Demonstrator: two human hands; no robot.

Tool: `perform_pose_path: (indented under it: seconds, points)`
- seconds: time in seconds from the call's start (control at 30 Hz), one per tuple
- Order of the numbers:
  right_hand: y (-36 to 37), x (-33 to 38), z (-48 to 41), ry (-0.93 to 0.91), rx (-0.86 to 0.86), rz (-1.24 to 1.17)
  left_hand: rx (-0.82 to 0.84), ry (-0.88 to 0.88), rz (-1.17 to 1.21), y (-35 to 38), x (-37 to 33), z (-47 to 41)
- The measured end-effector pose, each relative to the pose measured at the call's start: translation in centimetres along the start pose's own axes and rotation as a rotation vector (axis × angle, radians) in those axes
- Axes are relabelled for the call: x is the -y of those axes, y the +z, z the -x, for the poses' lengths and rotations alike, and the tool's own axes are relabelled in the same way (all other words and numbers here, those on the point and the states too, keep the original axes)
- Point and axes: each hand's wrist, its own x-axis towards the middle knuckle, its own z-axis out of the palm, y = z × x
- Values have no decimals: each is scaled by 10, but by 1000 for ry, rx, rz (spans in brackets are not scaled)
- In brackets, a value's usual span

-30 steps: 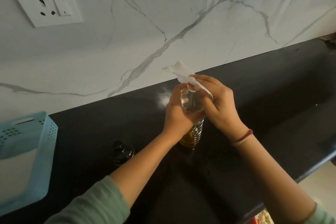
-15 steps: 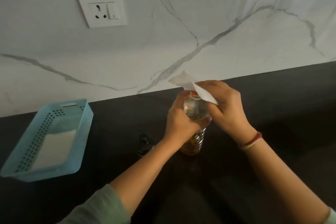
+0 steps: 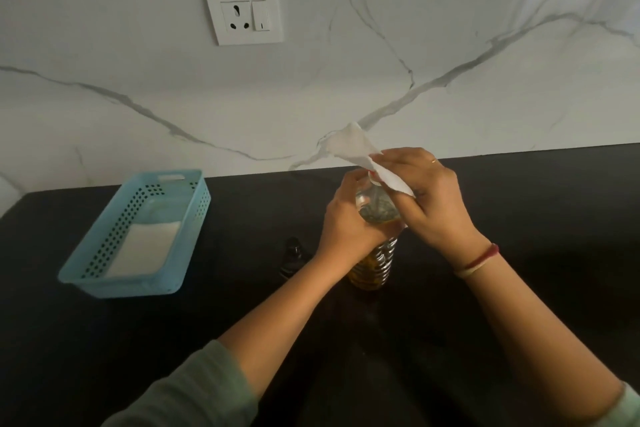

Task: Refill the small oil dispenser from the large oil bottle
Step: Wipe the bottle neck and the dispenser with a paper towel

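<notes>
The large oil bottle [image 3: 372, 260], clear ribbed plastic with yellow oil in its lower part, stands upright on the black counter [image 3: 519, 288]. My left hand [image 3: 349, 222] grips its upper body. My right hand [image 3: 433, 198] pinches a white tissue [image 3: 360, 152] against the bottle's neck, where a bit of red shows. The small oil dispenser [image 3: 292, 258], dark glass, stands just left of the bottle, partly behind my left forearm.
A light blue perforated basket [image 3: 114, 274] holding a white folded sheet sits at the counter's left. A marble wall with a socket and switch plate [image 3: 244, 14] rises behind. The counter stretches right of the bottle.
The view has swung left, bringing the basket and socket further in. Both hands stay on the bottle; the right hand keeps working the tissue around the neck.
</notes>
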Motion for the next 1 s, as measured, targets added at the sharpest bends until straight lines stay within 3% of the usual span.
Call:
perform_pose_path:
  seconds: [0.13,0.33,0.67,0.83,1.0]
  points:
    - [-10,-6,13,5,-84,-21,-25,-3,1,3,-2,3]
    - [-12,-4,0,12,40,7,-51,17,-15,3,-3,5]
    - [-21,-10,6,-20,42,-2,-33,55,-14,22,-11,10]
    - [-31,-21,22,10,-68,-18,-32,56,6,25,-9,11]
    - [-27,-15,13,21,14,-6,-49,56,-3,23,-9,11]
